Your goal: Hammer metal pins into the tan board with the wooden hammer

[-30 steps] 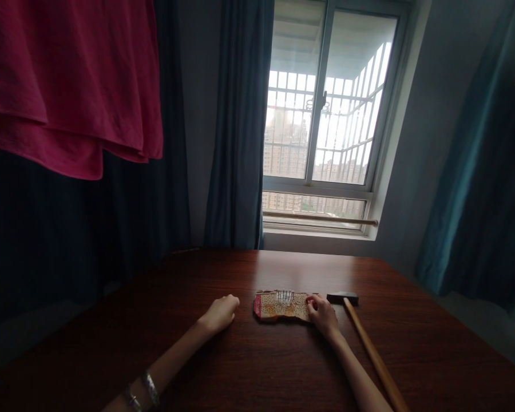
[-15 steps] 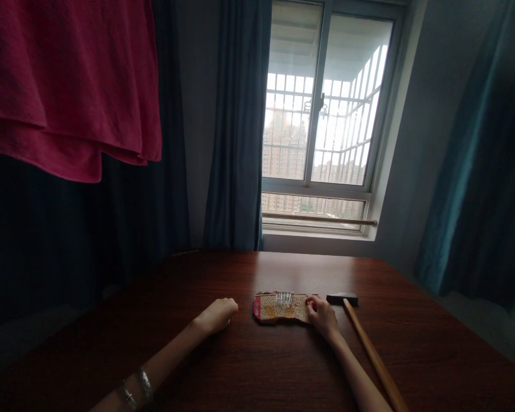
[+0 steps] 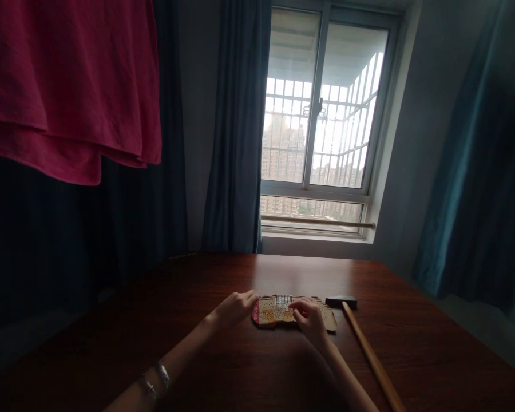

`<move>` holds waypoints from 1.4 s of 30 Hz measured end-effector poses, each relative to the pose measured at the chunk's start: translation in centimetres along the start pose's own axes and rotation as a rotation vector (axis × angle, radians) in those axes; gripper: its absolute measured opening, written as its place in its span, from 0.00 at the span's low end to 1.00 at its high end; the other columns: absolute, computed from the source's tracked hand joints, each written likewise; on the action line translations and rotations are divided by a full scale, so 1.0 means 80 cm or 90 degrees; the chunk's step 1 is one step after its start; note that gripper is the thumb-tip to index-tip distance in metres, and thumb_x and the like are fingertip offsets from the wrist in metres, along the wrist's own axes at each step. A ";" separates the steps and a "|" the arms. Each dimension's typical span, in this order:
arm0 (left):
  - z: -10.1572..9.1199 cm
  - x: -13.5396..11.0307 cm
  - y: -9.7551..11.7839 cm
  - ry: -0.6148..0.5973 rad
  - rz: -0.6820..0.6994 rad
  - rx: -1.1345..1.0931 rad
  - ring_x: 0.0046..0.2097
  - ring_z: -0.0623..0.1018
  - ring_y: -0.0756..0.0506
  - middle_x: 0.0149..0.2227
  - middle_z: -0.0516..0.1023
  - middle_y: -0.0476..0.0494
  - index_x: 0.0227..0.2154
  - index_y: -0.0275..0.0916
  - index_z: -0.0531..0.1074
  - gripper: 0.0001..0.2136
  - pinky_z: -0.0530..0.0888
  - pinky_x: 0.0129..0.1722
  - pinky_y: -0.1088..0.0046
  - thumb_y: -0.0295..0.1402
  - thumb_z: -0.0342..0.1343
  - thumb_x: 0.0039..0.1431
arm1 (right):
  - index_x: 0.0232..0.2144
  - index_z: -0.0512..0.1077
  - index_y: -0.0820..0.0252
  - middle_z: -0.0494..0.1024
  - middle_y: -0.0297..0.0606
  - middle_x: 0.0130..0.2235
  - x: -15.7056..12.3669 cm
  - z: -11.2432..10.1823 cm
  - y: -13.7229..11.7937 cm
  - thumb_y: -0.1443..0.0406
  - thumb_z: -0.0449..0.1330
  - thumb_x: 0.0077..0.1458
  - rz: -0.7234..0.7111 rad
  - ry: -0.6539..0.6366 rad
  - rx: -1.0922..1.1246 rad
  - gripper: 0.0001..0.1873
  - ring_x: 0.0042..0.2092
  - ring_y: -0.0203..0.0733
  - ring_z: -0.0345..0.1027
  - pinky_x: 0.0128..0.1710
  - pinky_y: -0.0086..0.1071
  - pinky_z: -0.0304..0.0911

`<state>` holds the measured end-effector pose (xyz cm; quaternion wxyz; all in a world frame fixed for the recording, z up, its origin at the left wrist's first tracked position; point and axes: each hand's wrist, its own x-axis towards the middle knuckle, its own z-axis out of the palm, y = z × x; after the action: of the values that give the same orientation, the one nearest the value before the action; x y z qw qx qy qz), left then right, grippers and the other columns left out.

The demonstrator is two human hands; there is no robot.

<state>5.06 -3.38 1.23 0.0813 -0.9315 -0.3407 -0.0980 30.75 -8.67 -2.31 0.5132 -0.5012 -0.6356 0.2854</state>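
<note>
A flat, ragged-edged board with a dotted tan face and a red left end lies on the table. Several thin nails stand upright in a row near its far edge. My right hand is over the right half of the board, thumb and fingers pinched together just right of the nails; whatever is between them is too small to make out. At the board's left end, my left hand has its fingers curled closed, and their contents are hidden. A hammer with a dark head and long wooden handle rests to the right.
The brown wooden table reaches back to the wall below a barred window. A pink cloth hangs at the upper left. Blue curtains hang on both sides.
My left hand has moved right and up to the board's left end. My right hand has slid left from the board's right end toward the nails, uncovering that end.
</note>
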 end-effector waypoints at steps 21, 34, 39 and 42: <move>0.035 0.043 0.066 0.373 0.274 -0.038 0.33 0.74 0.50 0.37 0.73 0.44 0.36 0.38 0.67 0.08 0.72 0.34 0.75 0.30 0.43 0.61 | 0.29 0.72 0.63 0.70 0.32 0.25 -0.007 0.023 -0.004 0.58 0.67 0.40 0.315 -0.192 0.565 0.15 0.22 0.27 0.61 0.21 0.23 0.53; 0.062 0.054 0.065 0.352 -0.034 -0.324 0.53 0.65 0.41 0.52 0.61 0.37 0.51 0.41 0.58 0.22 0.66 0.51 0.59 0.28 0.50 0.51 | 0.27 0.74 0.61 0.74 0.36 0.26 0.013 -0.004 0.007 0.56 0.66 0.39 0.191 0.002 0.341 0.16 0.31 0.37 0.67 0.24 0.25 0.59; 0.095 0.081 0.049 0.417 -0.298 -0.724 0.43 0.72 0.43 0.45 0.68 0.37 0.46 0.36 0.63 0.20 0.70 0.43 0.63 0.32 0.53 0.47 | 0.29 0.75 0.62 0.75 0.38 0.26 0.039 -0.021 0.039 0.51 0.63 0.38 0.120 0.107 0.213 0.21 0.31 0.41 0.68 0.24 0.28 0.61; 0.100 0.103 0.030 0.456 -0.397 -0.894 0.41 0.73 0.43 0.40 0.71 0.37 0.40 0.34 0.65 0.15 0.71 0.38 0.67 0.33 0.51 0.48 | 0.31 0.75 0.63 0.76 0.40 0.27 0.049 -0.030 0.056 0.49 0.61 0.38 0.098 0.130 0.156 0.24 0.31 0.43 0.68 0.24 0.30 0.62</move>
<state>13.81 1.62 -4.72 -0.4438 -0.5420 -0.3955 -0.5940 34.67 -3.87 -4.07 0.6088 -0.5084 -0.5005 0.3471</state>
